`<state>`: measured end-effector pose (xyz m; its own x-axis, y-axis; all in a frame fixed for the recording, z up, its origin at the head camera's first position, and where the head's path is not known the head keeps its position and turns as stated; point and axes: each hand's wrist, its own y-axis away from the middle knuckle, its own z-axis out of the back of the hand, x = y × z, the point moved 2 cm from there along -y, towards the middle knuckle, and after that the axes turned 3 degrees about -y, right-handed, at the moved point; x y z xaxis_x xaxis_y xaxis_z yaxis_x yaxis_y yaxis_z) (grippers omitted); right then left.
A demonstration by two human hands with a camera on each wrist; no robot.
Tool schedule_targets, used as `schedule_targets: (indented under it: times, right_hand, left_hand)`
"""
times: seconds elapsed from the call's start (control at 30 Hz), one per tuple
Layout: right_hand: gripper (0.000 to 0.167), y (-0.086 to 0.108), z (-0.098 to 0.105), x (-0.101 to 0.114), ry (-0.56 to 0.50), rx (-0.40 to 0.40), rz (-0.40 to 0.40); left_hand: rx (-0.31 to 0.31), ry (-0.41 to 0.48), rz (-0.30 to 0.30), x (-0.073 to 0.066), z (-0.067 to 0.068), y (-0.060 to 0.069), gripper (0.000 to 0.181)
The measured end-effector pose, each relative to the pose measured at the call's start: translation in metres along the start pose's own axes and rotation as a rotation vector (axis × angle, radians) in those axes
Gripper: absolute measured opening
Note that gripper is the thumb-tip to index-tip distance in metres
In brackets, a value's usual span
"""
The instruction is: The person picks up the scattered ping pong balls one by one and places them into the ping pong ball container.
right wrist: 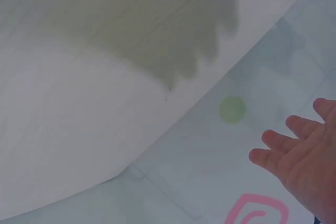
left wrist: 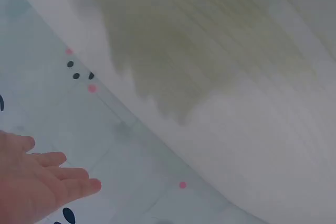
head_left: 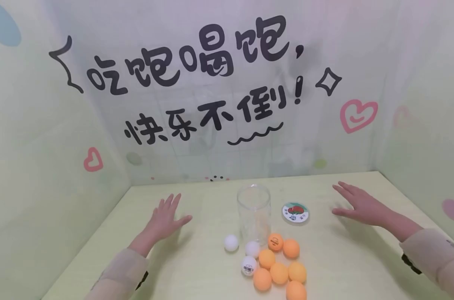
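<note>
A clear, uncapped jar (head_left: 255, 216) stands upright mid-table, with a round lid (head_left: 295, 213) lying flat to its right. Before the jar sit several orange balls (head_left: 279, 273) and three white ones (head_left: 231, 243). My left hand (head_left: 163, 223), fingers spread, is held over the table left of the jar, holding nothing; the left wrist view shows the same hand (left wrist: 44, 179) from the palm side. Over the table's right side my right hand (head_left: 365, 206) is spread and empty, nearest to the lid. Its extended fingers appear in the right wrist view, as part of the hand (right wrist: 310, 156).
The table (head_left: 204, 200) is pale wood, enclosed by a printed back sheet (head_left: 182, 158) with dark lettering and by side sheets at left (head_left: 43, 175) and right (head_left: 429, 146). The table's back edge runs behind the jar.
</note>
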<state>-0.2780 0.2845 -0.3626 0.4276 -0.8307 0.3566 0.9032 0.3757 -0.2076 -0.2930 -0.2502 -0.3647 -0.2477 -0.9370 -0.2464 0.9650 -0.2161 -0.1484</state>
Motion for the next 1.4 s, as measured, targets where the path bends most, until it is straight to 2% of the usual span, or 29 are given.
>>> schedule_targets:
  times: [0.2, 0.37, 0.57, 0.73, 0.9, 1.07, 1.4]
  right_hand:
    - [0.07, -0.008, -0.007, 0.036, -0.084, 0.02, 0.011]
    - [0.049, -0.013, -0.019, 0.067, -0.15, 0.093, 0.098]
    - [0.041, -0.013, -0.037, 0.095, -0.223, 0.224, 0.18]
    - [0.042, -0.011, -0.049, 0.106, -0.238, 0.284, 0.194]
    - [0.045, -0.01, -0.056, 0.112, -0.241, 0.298, 0.202]
    - [0.045, -0.008, -0.062, 0.116, -0.21, 0.338, 0.2]
    - [0.042, -0.009, -0.071, 0.118, -0.224, 0.347, 0.197]
  left_hand:
    - [0.019, 0.291, 0.002, -0.033, 0.012, -0.005, 0.086]
    - [0.014, 0.45, -0.027, -0.071, 0.018, -0.007, 0.08]
    - [0.033, 0.521, -0.094, -0.116, 0.017, -0.007, 0.078]
    - [0.064, 0.539, -0.101, -0.143, 0.009, -0.01, 0.082]
    - [0.064, 0.563, -0.061, -0.159, 0.003, -0.013, 0.088]
    - [0.059, 0.614, -0.03, -0.168, 0.001, -0.015, 0.09]
    - [0.075, 0.655, 0.005, -0.174, -0.008, -0.017, 0.09]
